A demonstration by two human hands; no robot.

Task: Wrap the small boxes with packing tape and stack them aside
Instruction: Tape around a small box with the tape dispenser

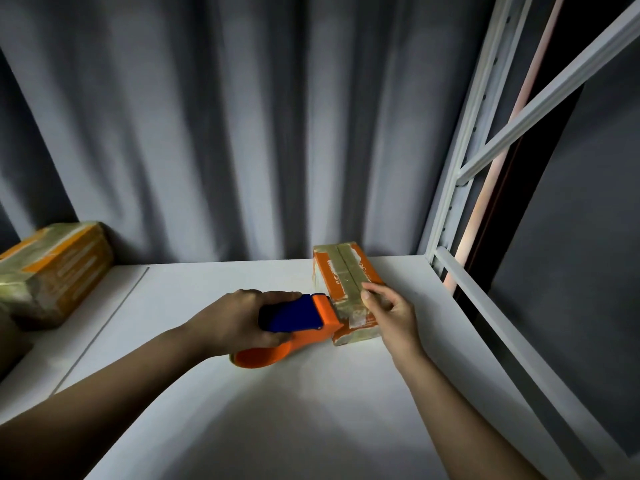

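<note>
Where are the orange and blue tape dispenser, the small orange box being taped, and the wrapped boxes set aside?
Tape dispenser [294, 315], head view, blue handle.
Small orange box [341, 271], head view, taped top.
Wrapped boxes [65, 271], head view, side face.

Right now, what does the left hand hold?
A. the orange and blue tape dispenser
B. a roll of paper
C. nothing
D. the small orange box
A: the left hand grips the blue handle of the tape dispenser, pressed against the small box.
</note>
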